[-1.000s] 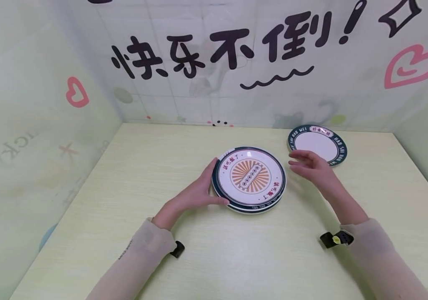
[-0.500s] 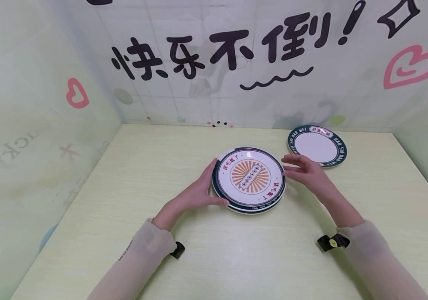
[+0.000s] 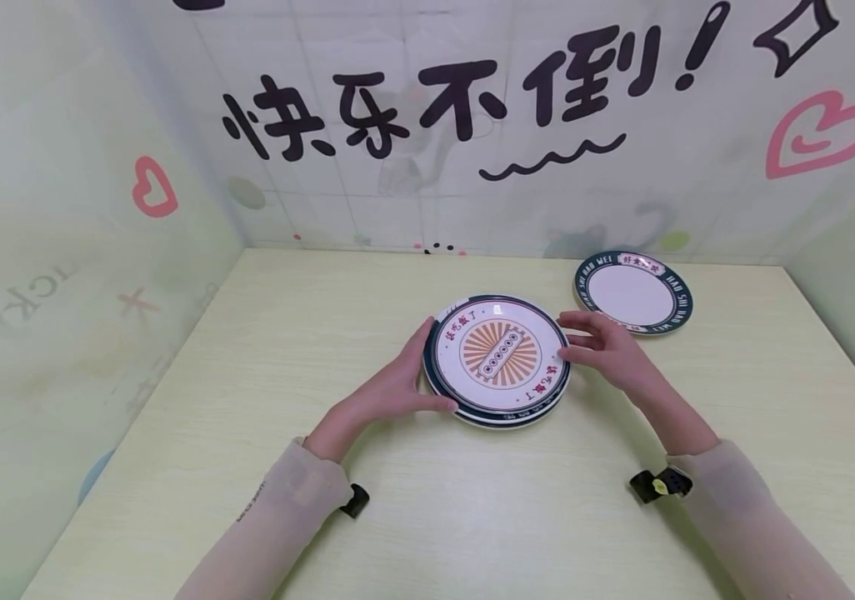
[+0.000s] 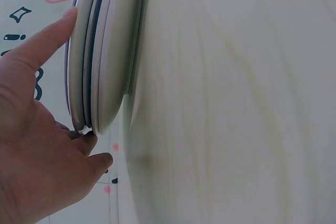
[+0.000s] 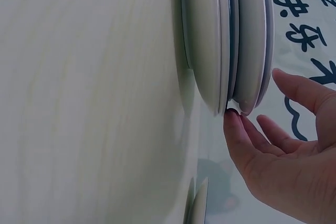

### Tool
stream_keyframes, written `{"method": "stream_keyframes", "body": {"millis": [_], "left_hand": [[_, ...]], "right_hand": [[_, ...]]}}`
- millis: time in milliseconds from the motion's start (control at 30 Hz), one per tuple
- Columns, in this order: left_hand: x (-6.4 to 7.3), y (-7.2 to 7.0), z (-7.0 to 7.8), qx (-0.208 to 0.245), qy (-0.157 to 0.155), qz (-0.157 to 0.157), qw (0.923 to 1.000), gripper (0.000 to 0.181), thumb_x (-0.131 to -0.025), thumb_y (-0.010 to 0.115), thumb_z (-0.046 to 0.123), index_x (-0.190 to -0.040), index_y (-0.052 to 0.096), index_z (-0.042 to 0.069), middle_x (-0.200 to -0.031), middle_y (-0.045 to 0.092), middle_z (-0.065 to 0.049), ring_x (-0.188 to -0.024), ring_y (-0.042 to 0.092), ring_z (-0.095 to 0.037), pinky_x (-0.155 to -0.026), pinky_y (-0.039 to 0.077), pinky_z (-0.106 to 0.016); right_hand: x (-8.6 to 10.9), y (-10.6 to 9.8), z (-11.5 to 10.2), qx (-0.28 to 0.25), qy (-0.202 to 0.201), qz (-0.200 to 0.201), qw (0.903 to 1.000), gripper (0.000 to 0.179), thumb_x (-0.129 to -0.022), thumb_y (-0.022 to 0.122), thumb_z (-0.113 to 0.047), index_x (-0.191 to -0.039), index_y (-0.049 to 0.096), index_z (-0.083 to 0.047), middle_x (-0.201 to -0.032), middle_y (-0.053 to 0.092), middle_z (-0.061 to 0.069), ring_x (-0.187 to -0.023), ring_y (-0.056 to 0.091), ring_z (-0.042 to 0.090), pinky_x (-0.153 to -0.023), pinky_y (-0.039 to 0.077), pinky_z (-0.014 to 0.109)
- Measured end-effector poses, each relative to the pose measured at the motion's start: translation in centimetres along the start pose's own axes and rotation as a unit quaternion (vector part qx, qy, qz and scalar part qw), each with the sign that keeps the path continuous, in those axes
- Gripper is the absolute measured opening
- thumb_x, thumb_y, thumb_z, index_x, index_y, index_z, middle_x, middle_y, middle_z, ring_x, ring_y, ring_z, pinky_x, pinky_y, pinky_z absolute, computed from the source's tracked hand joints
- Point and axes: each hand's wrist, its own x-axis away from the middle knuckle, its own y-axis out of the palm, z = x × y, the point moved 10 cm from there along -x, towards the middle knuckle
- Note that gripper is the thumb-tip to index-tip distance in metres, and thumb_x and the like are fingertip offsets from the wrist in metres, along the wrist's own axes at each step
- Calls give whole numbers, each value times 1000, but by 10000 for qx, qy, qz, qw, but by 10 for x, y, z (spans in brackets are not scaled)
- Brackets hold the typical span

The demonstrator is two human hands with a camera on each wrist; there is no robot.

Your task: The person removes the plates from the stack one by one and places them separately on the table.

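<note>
A stack of round plates stands mid-table; its top plate is white with a dark green rim, red characters and an orange sunburst. My left hand holds the stack's left side, thumb at the near rim and fingers at the far-left rim. In the left wrist view, fingertips reach the gap between the upper and lower plates. My right hand grips the right rim, thumb at the top edge. The right wrist view shows a fingertip right at the same gap under the upper plate.
A single white plate with a green lettered rim lies on the table at the back right, just behind my right hand. A printed back wall and side walls enclose the table.
My right hand has moved left from beside the single plate to the stack's right rim, and its fingers have met the edge. The left hand and the plates stay in place.
</note>
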Motion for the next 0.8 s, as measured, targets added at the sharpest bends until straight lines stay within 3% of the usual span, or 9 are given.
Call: {"method": "stream_keyframes", "body": {"millis": [800], "left_hand": [[2,-1,0,-5,-95,0,10000,127,-79,85,37,-160,-10,15,-170,-5,-6,-157,2,-25,-128,15,-44]], "right_hand": [[-1,3,2,272,-89,62,9996,55,-94,64,-5,-144,43,7,-148,46,28,-134,48,43,-86,45,2]]}}
